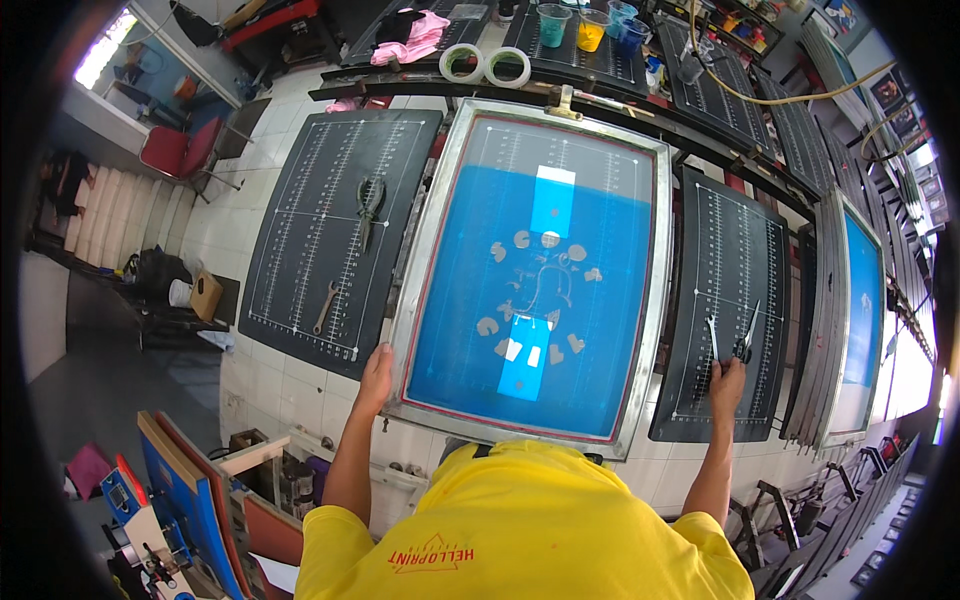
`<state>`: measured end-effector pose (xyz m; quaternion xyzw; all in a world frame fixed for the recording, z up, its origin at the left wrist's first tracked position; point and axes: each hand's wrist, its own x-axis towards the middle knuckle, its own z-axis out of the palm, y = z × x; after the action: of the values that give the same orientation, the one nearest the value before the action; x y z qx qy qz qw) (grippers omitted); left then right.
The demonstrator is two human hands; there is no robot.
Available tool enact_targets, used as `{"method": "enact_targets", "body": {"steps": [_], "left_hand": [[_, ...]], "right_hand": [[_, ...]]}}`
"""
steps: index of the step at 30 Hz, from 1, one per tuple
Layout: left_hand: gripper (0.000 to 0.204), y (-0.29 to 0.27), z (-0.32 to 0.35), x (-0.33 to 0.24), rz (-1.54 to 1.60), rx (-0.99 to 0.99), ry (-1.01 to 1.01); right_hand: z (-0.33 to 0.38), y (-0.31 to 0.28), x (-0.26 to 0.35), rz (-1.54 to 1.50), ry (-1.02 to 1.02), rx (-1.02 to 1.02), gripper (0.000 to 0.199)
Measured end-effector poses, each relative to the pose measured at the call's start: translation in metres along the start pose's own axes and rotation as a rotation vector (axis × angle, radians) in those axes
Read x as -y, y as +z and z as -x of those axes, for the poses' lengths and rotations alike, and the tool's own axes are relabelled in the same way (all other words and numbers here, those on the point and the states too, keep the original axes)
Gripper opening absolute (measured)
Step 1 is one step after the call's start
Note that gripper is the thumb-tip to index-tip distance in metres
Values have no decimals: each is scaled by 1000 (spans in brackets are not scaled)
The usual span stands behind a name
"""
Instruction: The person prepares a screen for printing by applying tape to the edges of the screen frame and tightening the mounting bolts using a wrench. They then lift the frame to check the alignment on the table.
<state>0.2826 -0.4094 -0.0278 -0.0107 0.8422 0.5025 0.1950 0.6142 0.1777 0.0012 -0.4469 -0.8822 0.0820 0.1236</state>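
In front of me lies a screen-printing frame (640, 330), metal-rimmed with blue-coated mesh and a ring of pale shapes in the middle. My left hand (376, 378) is closed on its lower left side, the fingers partly hidden at the rim. On the dark board at right, my right hand (728, 385) has its fingers closed round the lower end of a wrench (713, 338). Just beside that hand are scissors (750, 330) with dark handles. The left board carries pliers (369, 208) with dark handles, and another wrench (325, 308) below them.
Gridded dark boards (290, 220) flank the frame on a metal rack. Beyond are two tape rolls (507, 68), cups of blue and yellow ink (591, 32) and a pink cloth (415, 38). A second blue screen (862, 300) stands at far right. A hose (770, 100) hangs at upper right.
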Motion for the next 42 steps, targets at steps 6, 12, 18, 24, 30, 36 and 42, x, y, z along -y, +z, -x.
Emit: {"method": "enact_targets", "body": {"steps": [6, 12, 18, 24, 30, 36, 42], "left_hand": [[55, -3, 2, 2, 13, 25, -11], [56, 0, 0, 11, -96, -65, -42], [56, -7, 7, -6, -105, -61, -46], [46, -3, 9, -26, -70, -5, -32], [43, -1, 8, -11, -104, 6, 51], [43, -7, 11, -45, -138, 84, -109], [44, -9, 8, -34, -118, 122, -157]], "right_hand": [[-14, 0, -1, -90, 36, 139, 22], [-34, -5, -7, -236, 127, 296, 22], [-103, -23, 63, -394, -84, 132, 15], [-196, -35, 231, -525, -455, 190, 15], [-280, -4, 395, -459, -763, 113, 16], [-334, 55, 529, -323, -781, 204, 21], [-351, 107, 597, -133, -850, 209, 22]]}}
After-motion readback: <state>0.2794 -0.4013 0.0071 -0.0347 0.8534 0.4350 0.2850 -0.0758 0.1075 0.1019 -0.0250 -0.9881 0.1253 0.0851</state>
